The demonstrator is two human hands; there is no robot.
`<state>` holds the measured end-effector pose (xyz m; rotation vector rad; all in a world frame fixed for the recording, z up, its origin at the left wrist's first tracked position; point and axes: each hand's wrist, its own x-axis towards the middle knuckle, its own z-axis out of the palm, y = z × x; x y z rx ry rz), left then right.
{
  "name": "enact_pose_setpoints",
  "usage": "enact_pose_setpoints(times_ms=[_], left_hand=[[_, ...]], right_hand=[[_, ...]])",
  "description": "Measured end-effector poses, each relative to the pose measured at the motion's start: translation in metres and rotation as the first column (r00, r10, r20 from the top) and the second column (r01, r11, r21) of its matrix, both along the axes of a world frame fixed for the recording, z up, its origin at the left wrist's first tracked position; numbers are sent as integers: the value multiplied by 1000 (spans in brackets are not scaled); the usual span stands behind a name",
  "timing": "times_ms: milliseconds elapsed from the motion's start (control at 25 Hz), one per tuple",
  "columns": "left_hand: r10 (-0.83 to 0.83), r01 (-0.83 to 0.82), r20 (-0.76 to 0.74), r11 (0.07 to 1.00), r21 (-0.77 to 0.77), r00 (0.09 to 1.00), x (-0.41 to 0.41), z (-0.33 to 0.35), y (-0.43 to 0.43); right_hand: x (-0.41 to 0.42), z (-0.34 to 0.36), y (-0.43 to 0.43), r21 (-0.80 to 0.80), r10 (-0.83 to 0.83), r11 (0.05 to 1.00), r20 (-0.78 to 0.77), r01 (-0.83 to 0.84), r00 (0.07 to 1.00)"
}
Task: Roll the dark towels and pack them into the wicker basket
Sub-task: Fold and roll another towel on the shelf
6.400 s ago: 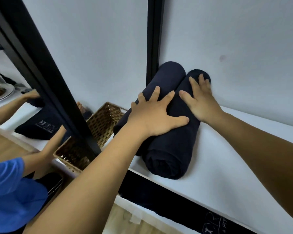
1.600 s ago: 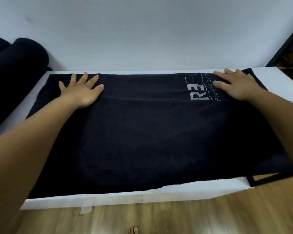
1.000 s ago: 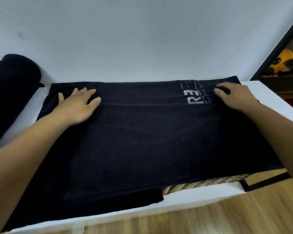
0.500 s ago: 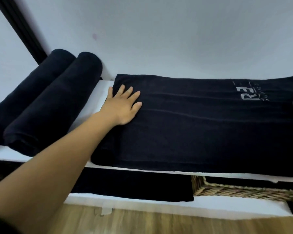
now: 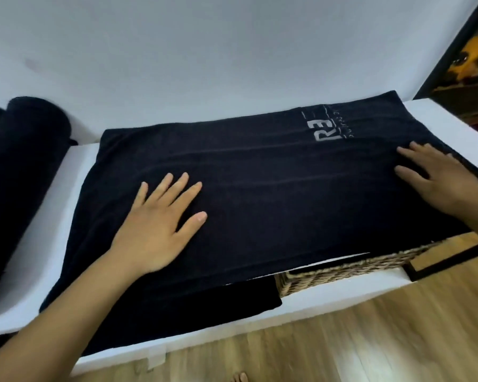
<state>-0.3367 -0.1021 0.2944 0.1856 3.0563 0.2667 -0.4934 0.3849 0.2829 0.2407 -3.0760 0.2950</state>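
Observation:
A dark towel with a grey printed logo lies spread flat on the white shelf. My left hand rests palm down on its left part, fingers apart. My right hand presses flat on its right part, below the logo. Two rolled dark towels lie side by side at the far left of the shelf. The wicker basket shows partly on the lower shelf, under the towel's front edge. Another dark towel lies flat beside the basket on that lower shelf.
A white wall stands right behind the shelf. A black frame sits at the right of the lower shelf. A dark doorway edge rises at the upper right. Wooden floor lies below.
Earlier I pressed the two rolled towels together at the left. The view has swung back to the right, and both hands have slid down the flat towel toward its front.

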Motion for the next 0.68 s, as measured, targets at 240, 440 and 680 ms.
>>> enact_pose_setpoints(times_ms=[240, 440, 680], left_hand=[[278, -225, -332, 956, 190, 902, 42, 1, -34], [231, -186, -273, 966, 181, 934, 112, -3, -60], [-70, 19, -335, 988, -154, 939, 146, 15, -83]], right_hand=[[19, 16, -14, -249, -105, 967, -180, 58, 978], [15, -8, -4, -313, 116, 929, -254, -196, 960], [37, -38, 14, -365, 351, 853, -125, -372, 928]])
